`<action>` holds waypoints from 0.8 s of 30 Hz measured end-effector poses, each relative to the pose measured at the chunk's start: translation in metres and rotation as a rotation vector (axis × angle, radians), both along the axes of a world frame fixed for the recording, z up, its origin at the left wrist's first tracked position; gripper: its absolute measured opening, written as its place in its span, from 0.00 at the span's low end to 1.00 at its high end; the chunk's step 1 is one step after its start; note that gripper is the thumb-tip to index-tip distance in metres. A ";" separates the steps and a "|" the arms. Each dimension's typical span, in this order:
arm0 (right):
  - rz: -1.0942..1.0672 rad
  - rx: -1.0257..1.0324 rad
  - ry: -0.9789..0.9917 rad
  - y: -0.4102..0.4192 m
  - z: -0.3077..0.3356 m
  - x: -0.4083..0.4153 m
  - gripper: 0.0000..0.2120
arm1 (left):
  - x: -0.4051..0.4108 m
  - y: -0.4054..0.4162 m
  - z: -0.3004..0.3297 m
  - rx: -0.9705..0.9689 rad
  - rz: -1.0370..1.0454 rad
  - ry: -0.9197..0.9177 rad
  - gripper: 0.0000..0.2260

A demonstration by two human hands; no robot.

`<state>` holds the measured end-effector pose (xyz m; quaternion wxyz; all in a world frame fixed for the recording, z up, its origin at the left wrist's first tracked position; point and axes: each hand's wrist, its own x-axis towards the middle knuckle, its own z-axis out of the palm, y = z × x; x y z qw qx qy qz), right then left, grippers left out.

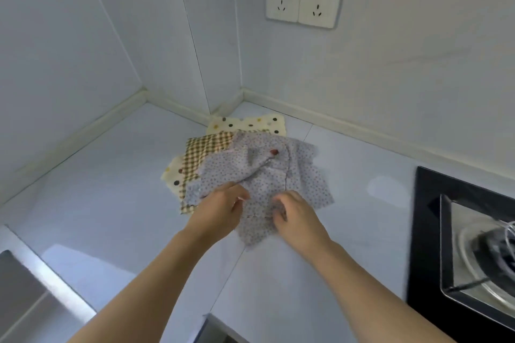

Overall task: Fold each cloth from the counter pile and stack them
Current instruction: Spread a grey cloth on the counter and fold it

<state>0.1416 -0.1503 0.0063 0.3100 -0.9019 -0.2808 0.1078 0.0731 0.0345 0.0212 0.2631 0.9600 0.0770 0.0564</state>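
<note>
Head view: both hands are down on the grey-blue dotted cloth (262,175) near the front of the pile. The left hand (220,209) has its fingers curled, pinching the cloth's near left edge; the right hand (295,217) has its fingers curled over a bunched fold at the cloth's near middle, gripping it. The cloth is rumpled, with a raised crease running up from between the two hands, and its near corner hangs toward the person on the white counter (111,189).

Under it, to the left, a brown-and-cream checked cloth (203,153) shows, and under that a cream cloth with large dots (248,124), one corner of which peeks out at the left of the pile and another lies toward the wall corner. The whole pile sits in the counter's corner, well apart from the black gas hob (459,245) at the right edge, whose metal burner tray is blurred.

On the wall above, two white sockets (303,1) sit side by side. No writing or brand can be read anywhere.
</note>
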 end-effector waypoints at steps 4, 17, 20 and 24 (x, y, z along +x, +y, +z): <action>-0.099 0.146 -0.152 0.002 -0.060 0.010 0.11 | 0.010 0.006 -0.058 0.011 -0.143 -0.166 0.07; -0.091 0.251 -0.332 -0.003 -0.079 0.010 0.09 | 0.001 -0.002 -0.093 0.321 -0.164 -0.420 0.02; -0.089 0.234 -0.310 -0.003 -0.078 0.009 0.12 | -0.002 -0.005 -0.092 0.320 -0.143 -0.426 0.02; -0.081 0.139 -0.329 0.001 -0.075 0.009 0.16 | -0.003 -0.010 -0.088 0.334 -0.134 -0.397 0.06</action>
